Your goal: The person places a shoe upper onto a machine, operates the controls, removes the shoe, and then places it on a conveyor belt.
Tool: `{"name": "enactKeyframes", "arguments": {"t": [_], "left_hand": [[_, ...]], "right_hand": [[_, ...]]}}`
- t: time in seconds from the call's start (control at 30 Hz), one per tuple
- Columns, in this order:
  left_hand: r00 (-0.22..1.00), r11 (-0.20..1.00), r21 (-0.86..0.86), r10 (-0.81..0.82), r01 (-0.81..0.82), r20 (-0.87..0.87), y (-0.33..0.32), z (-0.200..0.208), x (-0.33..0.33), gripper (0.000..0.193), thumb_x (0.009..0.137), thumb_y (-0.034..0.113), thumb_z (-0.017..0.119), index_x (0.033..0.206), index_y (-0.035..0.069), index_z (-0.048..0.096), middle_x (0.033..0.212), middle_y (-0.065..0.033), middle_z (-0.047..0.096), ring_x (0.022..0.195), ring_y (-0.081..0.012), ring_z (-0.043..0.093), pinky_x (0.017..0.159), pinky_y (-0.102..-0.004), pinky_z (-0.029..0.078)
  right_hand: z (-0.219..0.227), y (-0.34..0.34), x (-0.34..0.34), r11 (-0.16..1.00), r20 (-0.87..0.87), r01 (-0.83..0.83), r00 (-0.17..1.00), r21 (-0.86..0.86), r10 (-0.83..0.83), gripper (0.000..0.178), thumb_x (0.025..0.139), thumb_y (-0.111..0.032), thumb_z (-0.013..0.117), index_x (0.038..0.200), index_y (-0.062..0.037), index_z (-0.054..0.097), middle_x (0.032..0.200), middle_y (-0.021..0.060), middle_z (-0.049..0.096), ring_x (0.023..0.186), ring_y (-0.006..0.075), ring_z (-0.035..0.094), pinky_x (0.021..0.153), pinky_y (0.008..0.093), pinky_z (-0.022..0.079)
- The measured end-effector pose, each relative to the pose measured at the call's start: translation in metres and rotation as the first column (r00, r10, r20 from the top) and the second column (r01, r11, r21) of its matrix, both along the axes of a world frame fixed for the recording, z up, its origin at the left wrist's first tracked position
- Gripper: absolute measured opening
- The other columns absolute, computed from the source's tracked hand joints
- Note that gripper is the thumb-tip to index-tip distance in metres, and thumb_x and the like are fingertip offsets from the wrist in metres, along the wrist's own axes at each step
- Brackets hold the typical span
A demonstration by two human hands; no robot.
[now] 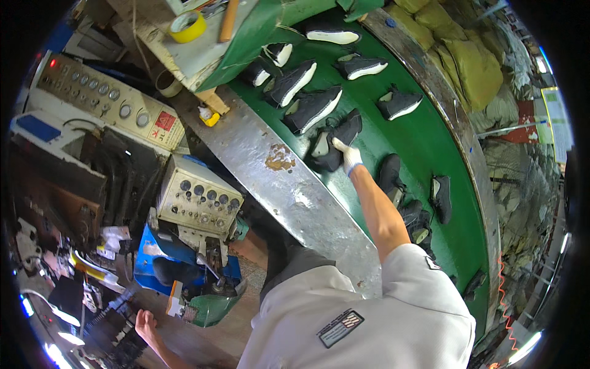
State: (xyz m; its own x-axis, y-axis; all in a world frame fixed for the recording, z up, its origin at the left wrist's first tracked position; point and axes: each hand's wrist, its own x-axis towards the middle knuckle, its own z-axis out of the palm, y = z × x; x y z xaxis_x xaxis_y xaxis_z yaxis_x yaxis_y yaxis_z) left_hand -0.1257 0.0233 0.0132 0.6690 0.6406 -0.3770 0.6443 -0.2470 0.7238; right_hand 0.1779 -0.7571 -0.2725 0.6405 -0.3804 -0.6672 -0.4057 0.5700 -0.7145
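On the green conveyor belt [369,132], my right hand [348,152], in a white glove, grips a dark shoe [344,128] with the thumb side at its opening. Several dark shoes surround it. One dark shoe with a white sole [313,109] lies just beyond, and another dark shoe [389,172] is to the right of my wrist. My left hand [146,324] is bare and hangs low at the left, beside a machine. Its fingers are loosely bent and a little apart, and I see nothing in them.
A worn metal ledge [292,184] borders the belt's near side. Left of it stand a control box with knobs [200,195] and a longer gauge panel [104,98]. Yellow tape [187,26] lies on a bench at the top. Olive sacks [473,71] are piled beyond the belt's far rail.
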Motion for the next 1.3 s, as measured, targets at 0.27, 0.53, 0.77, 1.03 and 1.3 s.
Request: {"name": "enactKeyframes", "arguments": {"t": [0.27, 0.53, 0.77, 1.03, 1.3], "left_hand": [[0.963, 0.983, -0.092, -0.135, 0.16, 0.235, -0.173, 0.017, 0.145, 0.036, 0.096, 0.014, 0.065, 0.125, -0.008, 0.064, 0.116, -0.0169, 0.07, 0.106, -0.0225, 0.068, 0.09, -0.0325, 0.055], [0.949, 0.857, -0.494, 0.021, 0.144, 0.313, -0.133, 0.025, 0.161, 0.036, 0.089, 0.024, 0.078, 0.111, -0.003, 0.068, 0.093, -0.0066, 0.07, 0.082, -0.0156, 0.068, 0.07, -0.0302, 0.059], [0.851, 0.813, -0.566, 0.391, -0.141, 0.349, -0.041, 0.008, 0.109, 0.016, 0.084, 0.011, 0.08, 0.093, 0.003, 0.069, 0.078, -0.002, 0.067, 0.063, -0.0106, 0.065, 0.06, -0.026, 0.058], [0.534, 0.787, -0.565, 0.598, -0.249, 0.598, -0.003, -0.003, 0.107, 0.052, 0.083, 0.001, 0.074, 0.13, -0.011, 0.056, 0.107, -0.0169, 0.068, 0.085, -0.019, 0.069, 0.079, -0.0292, 0.06], [0.647, 0.706, -0.678, 0.617, -0.203, 0.449, -0.015, -0.021, 0.119, 0.039, 0.1, 0.032, 0.058, 0.124, 0.001, 0.063, 0.1, -0.005, 0.069, 0.083, -0.0116, 0.063, 0.075, -0.0241, 0.049]], "right_hand": [[0.22, 0.211, -0.098, 0.224, 0.43, -0.483, 0.869, 0.847, 0.245, 0.073, 0.085, -0.046, 0.074, 0.141, -0.0059, 0.053, 0.132, 0.023, 0.061, 0.122, 0.037, 0.059, 0.11, 0.0541, 0.043], [0.241, 0.419, -0.104, 0.455, 0.426, -0.782, 0.617, 0.426, 0.662, 0.043, 0.1, -0.03, 0.062, 0.131, 0.0009, 0.059, 0.12, 0.0094, 0.067, 0.103, 0.0185, 0.066, 0.091, 0.0331, 0.056], [0.283, 0.531, -0.109, 0.326, 0.421, -0.838, 0.512, 0.438, 0.749, 0.04, 0.102, -0.022, 0.06, 0.135, -0.0009, 0.057, 0.112, 0.0045, 0.068, 0.095, 0.0125, 0.065, 0.085, 0.0292, 0.054], [0.252, 0.63, -0.093, 0.443, 0.48, -0.797, 0.602, 0.41, 0.638, 0.045, 0.094, -0.016, 0.072, 0.134, -0.0002, 0.058, 0.112, 0.0006, 0.066, 0.097, 0.0095, 0.062, 0.088, 0.0259, 0.05], [0.234, 0.675, -0.082, 0.513, 0.533, -0.834, 0.534, 0.204, 0.656, 0.038, 0.095, -0.026, 0.071, 0.123, -0.0003, 0.066, 0.101, -0.0002, 0.067, 0.087, 0.0077, 0.059, 0.08, 0.0239, 0.049]]}}
